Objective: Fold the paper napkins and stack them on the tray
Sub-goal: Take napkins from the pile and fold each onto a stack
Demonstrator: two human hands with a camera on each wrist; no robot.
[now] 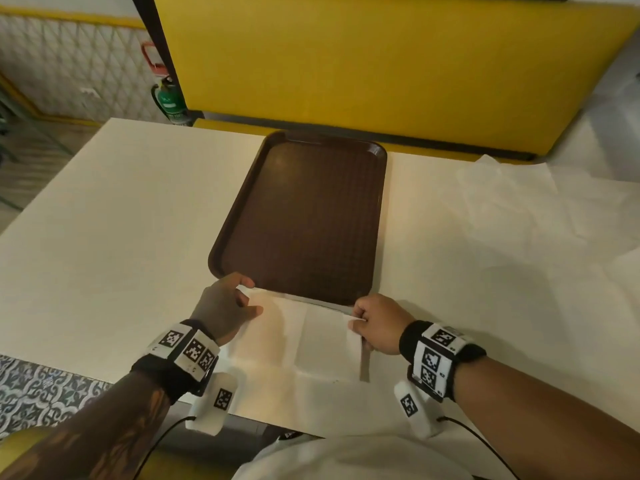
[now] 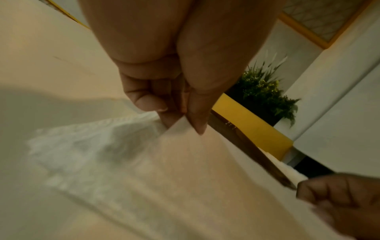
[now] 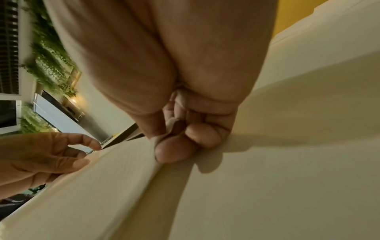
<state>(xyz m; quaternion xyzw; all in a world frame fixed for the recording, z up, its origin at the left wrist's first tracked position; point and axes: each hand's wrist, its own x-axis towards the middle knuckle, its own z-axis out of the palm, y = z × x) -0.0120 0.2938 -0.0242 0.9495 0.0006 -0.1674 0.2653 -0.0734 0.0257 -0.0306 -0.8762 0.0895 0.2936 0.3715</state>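
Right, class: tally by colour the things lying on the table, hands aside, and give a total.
Brown: 1, the tray
White: 2, the napkin pinched by left hand and right hand, and the loose paper pile at the right
Total: 3

1. The left hand (image 2: 174, 78) pinches a corner of the white napkin (image 2: 185, 162) between thumb and fingertips.
2. The napkin spreads over the table (image 2: 41, 65).
3. The brown tray (image 2: 246, 146) edge runs alongside.
4. The right hand (image 2: 345, 203) shows at lower right.
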